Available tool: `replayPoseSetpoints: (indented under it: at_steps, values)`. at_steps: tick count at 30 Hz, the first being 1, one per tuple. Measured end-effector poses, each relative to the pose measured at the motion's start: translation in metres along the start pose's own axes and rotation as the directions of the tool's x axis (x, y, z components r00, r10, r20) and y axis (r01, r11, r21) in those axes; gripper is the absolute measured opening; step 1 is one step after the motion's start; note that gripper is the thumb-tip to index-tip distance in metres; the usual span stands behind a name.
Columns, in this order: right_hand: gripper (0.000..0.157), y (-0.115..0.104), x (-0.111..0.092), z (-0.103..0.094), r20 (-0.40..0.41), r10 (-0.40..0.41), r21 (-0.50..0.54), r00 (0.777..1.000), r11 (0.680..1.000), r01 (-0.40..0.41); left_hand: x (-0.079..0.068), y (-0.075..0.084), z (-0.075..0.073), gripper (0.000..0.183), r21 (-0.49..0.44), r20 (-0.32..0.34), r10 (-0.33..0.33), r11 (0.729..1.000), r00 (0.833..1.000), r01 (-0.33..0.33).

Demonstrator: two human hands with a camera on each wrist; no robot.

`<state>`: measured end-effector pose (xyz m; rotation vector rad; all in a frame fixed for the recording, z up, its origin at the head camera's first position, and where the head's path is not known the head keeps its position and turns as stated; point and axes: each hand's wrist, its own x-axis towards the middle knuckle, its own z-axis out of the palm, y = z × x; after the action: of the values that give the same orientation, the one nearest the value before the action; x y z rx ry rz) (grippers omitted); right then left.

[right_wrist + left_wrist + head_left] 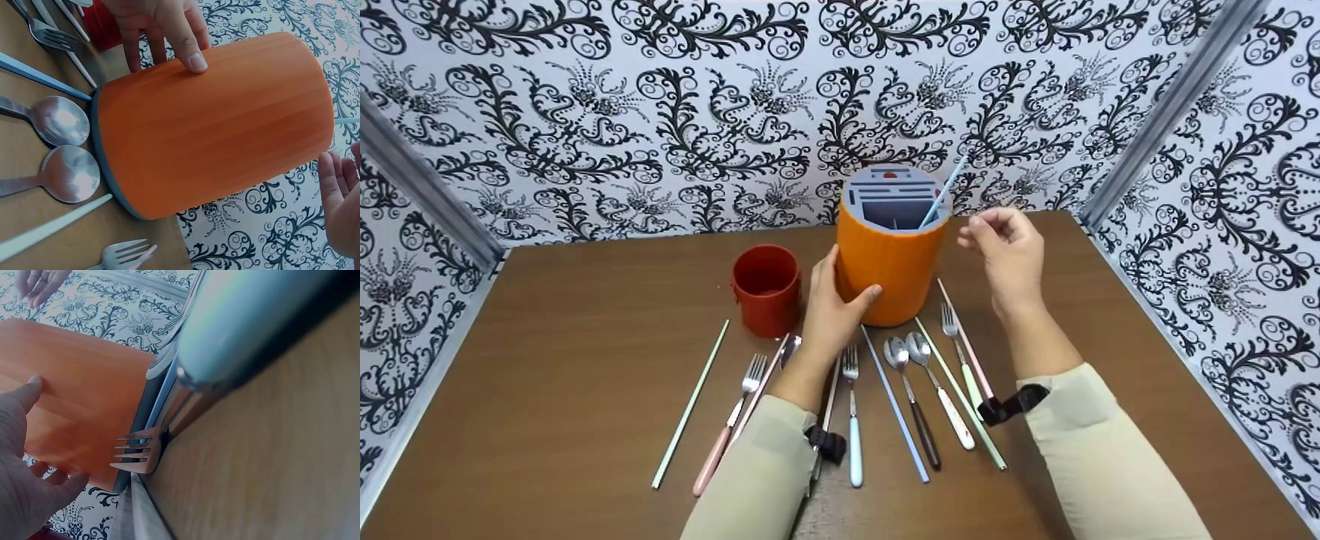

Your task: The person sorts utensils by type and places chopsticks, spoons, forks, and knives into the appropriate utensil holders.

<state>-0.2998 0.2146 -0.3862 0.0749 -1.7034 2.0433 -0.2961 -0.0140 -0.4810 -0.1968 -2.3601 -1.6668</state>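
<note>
My left hand (831, 307) grips the lower left side of an orange utensil holder (889, 262), thumb across the front and fingers round the side. The holder stands upright, with a grey slotted top. A light blue chopstick (945, 190) leans in its right compartment, its upper end sticking out. Just right of the rim my right hand (1011, 251) is raised, fingers loosely bent, apart from the chopstick and holding nothing. In the right wrist view, the left thumb lies on the orange wall (225, 124), and the right hand (343, 197) shows by the holder's top end.
A red cup (767, 292) stands left of the holder. In front lie forks (850, 364), spoons (897, 352) and several chopsticks (690, 405), some partly under my left forearm. Patterned walls (720, 135) enclose the brown table (555, 375) at the back and sides.
</note>
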Motion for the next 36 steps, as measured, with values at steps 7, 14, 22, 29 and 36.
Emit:
replayPoseSetpoints:
  at_steps: [7, 14, 22, 29, 36]
  values:
    - [0.008, 0.008, -0.015, -0.013, -0.029, 0.011, 0.042, 1.000, 0.999, -0.010, 0.000, 0.000, 0.000, 0.091, 0.010, -0.008, -0.001, 1.000, 1.000, 0.002]
    - [0.008, 0.018, -0.028, -0.023, -0.051, 0.049, 0.103, 0.997, 0.994, -0.044, 0.000, -0.001, 0.001, 0.092, 0.007, -0.008, -0.005, 1.000, 1.000, 0.005]
    - [0.007, 0.027, -0.040, -0.031, -0.058, 0.102, 0.092, 0.993, 0.991, -0.096, 0.000, 0.000, 0.000, 0.092, 0.006, -0.012, -0.013, 1.000, 1.000, 0.013]
    - [0.010, 0.033, -0.046, -0.039, -0.015, 0.162, 0.043, 0.987, 0.986, -0.162, 0.000, -0.001, 0.001, 0.092, -0.005, -0.004, -0.005, 1.000, 1.000, 0.005]
    - [0.011, 0.035, -0.043, -0.051, 0.039, 0.215, -0.077, 0.976, 0.974, -0.212, 0.000, -0.001, 0.000, 0.092, 0.006, -0.001, -0.014, 1.000, 1.000, 0.014]
